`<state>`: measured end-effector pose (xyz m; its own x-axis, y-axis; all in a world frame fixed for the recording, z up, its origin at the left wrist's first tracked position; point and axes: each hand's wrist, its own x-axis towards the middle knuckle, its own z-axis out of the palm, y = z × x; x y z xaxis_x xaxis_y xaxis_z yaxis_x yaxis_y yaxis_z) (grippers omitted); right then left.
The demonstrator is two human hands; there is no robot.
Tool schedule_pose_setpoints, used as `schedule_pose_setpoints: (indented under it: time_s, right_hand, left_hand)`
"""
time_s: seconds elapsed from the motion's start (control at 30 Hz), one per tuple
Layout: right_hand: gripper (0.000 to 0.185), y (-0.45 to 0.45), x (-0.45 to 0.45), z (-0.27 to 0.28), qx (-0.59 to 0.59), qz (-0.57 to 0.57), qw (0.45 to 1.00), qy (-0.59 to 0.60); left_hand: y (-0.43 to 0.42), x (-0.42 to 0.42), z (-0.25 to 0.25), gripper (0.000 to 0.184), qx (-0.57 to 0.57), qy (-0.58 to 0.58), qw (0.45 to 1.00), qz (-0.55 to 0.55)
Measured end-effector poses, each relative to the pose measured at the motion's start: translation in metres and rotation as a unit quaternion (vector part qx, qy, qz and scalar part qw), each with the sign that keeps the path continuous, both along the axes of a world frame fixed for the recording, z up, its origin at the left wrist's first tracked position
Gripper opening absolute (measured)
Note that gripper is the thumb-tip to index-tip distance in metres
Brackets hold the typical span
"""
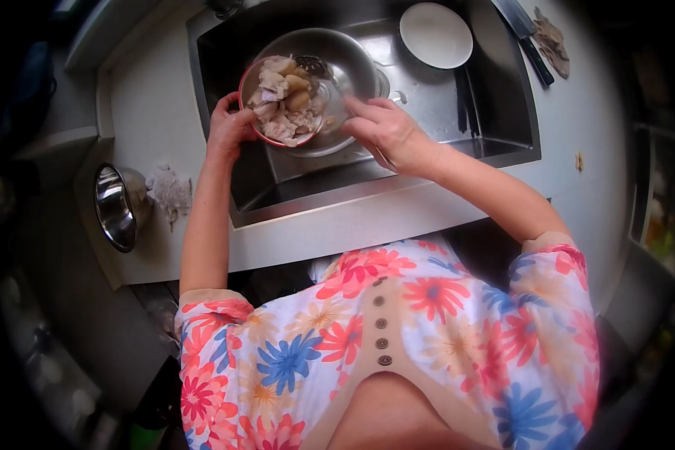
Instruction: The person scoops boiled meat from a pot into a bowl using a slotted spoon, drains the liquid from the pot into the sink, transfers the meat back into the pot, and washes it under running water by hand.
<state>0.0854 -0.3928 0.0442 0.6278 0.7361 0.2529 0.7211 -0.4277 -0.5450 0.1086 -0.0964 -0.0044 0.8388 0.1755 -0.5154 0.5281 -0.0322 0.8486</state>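
My left hand [231, 129] grips the side of a red-rimmed bowl [248, 70], with the thumb over the rim. Pale pieces of what looks like cooked meat [286, 105] fill this bowl, along with some browner chunks. It is held tilted over a large stainless steel basin [358, 64] in the sink. My right hand [390, 133] is closed around the handle of a slotted spoon. The spoon's dark perforated head [312, 66] is at the bowl's far edge, against the food. Motion blurs the part of the handle near my fingers.
The steel sink [502, 112] surrounds the basin, with a white plate [436, 35] at its back right. A knife [536, 60] and brown cloth [551, 46] lie on the right counter. Left are a metal bowl [116, 208] on its side and a pale cloth [169, 191].
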Motion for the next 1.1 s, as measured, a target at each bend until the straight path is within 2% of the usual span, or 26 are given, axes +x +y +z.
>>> schedule_pose_setpoints:
  time_s: [0.07,0.3,0.43,0.53,0.57,0.67,0.7,0.87,1.1]
  right_hand:
    - [0.019,-0.011,-0.002,0.002,0.005,-0.010,1.000,0.002]
    - [0.013,-0.035,0.008,0.010,0.012,-0.079,0.996,0.023]
    - [0.017,-0.029,0.018,0.018,0.019,-0.086,0.996,-0.026]
    - [0.020,-0.001,0.028,0.021,0.052,-0.038,0.997,-0.044]
    - [0.026,0.010,0.032,0.019,0.050,-0.029,0.997,-0.050]
    - [0.031,0.035,0.046,0.008,0.011,0.037,0.997,-0.062]
    - [0.031,0.041,0.047,0.004,-0.038,0.067,0.996,-0.050]
    - [0.023,0.047,0.033,-0.001,-0.073,0.118,0.989,-0.055]
    - [0.017,0.018,0.009,0.032,-0.138,0.167,0.976,-0.021]
  left_hand:
    - [0.004,-0.001,0.003,0.066,0.042,0.002,0.999,-0.011]
    - [0.006,0.002,0.016,0.068,0.087,-0.030,0.996,-0.003]
    - [0.006,0.004,0.027,0.067,0.090,-0.038,0.995,0.002]
    - [0.005,0.005,0.031,0.066,0.047,-0.039,0.998,0.004]
    - [0.005,0.006,0.031,0.065,0.030,-0.040,0.999,0.005]
    - [0.005,0.008,0.028,0.064,-0.004,-0.043,0.999,0.022]
    - [0.005,0.009,0.028,0.064,-0.008,-0.041,0.999,0.024]
    - [0.006,0.014,0.021,0.063,-0.031,-0.051,0.997,0.043]
    - [0.003,0.017,0.016,0.061,-0.052,-0.052,0.997,0.028]
